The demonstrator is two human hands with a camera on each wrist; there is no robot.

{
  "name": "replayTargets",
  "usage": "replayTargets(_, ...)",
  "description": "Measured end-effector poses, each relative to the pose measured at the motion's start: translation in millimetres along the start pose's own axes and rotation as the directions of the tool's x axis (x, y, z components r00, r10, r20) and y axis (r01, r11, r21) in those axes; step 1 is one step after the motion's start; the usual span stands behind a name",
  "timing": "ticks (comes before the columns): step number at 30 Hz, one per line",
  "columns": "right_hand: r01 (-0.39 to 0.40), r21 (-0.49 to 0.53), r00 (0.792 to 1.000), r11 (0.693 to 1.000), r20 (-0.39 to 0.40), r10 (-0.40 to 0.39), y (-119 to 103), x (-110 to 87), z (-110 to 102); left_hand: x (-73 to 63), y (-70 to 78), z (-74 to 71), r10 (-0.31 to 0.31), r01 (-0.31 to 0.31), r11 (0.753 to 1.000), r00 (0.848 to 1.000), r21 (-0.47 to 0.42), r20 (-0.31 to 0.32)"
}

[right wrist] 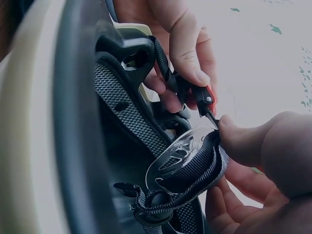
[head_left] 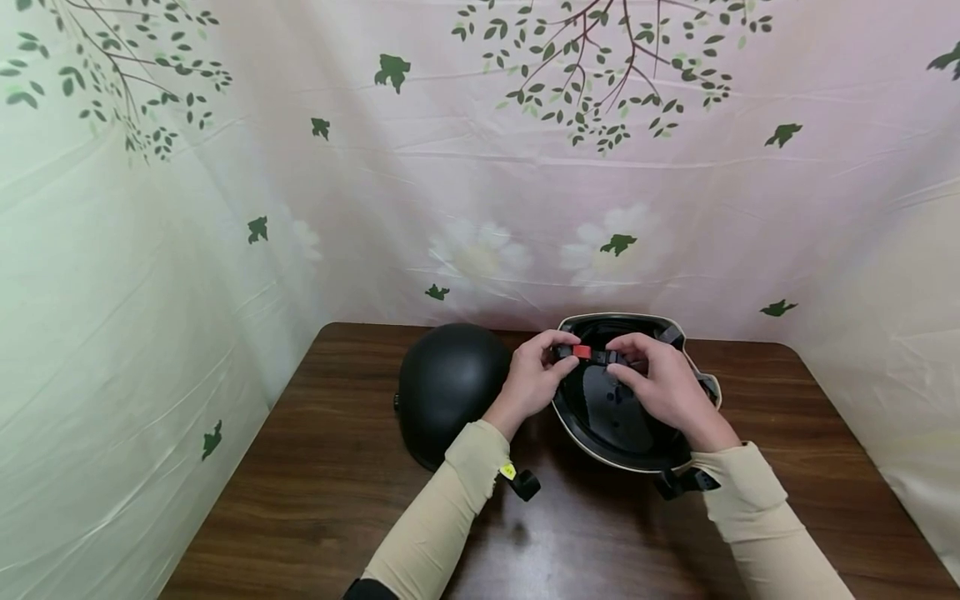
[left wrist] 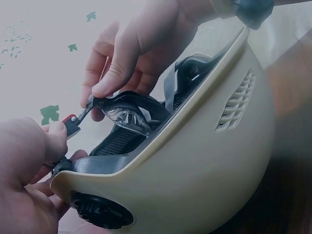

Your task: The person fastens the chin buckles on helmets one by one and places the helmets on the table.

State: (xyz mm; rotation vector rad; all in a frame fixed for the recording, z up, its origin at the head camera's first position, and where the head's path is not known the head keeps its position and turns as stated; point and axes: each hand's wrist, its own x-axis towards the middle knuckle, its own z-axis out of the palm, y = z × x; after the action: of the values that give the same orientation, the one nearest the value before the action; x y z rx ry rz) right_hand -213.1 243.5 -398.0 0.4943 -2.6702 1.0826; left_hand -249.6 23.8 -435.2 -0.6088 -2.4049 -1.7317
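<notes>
A cream helmet [left wrist: 195,180] lies with its opening up on the table, showing a black padded inside [head_left: 622,408]. My left hand [head_left: 534,379] pinches the red-and-black buckle half [right wrist: 201,97] of its chin strap above the rim. Between the thumb and fingers of my right hand [head_left: 663,383] is the other strap end, a dark webbing strap [right wrist: 187,195] with a clear plastic chin piece [right wrist: 178,151]. A thin prong [right wrist: 211,118] shows between the two halves; whether it is fully seated cannot be told.
A matte black helmet [head_left: 450,392] sits dome up on the brown wooden table [head_left: 315,467], just left of the cream one. Behind and at both sides hangs a pale curtain [head_left: 360,192] with printed leaves. The cream helmet has a black dial [left wrist: 102,210] on its outside.
</notes>
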Motion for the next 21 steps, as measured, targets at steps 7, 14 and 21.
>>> replayTargets(7,-0.001,0.005,1.0,1.0,-0.009,0.001,3.1,0.5,2.3,-0.9,0.0,-1.0,-0.012,0.011,1.0,1.0,0.006,0.018)
replayTargets(14,-0.007,-0.007,1.0,1.0,-0.019,0.006,2.3,1.8,3.8,-0.8,0.9,-0.6,0.01,-0.01,0.999,1.0,0.033,0.018)
replayTargets(21,0.031,-0.02,0.998,0.999,-0.06,-0.032,1.5,0.0,4.3,-1.9,3.7,-0.2,0.033,-0.035,0.996,0.999,0.08,0.016)
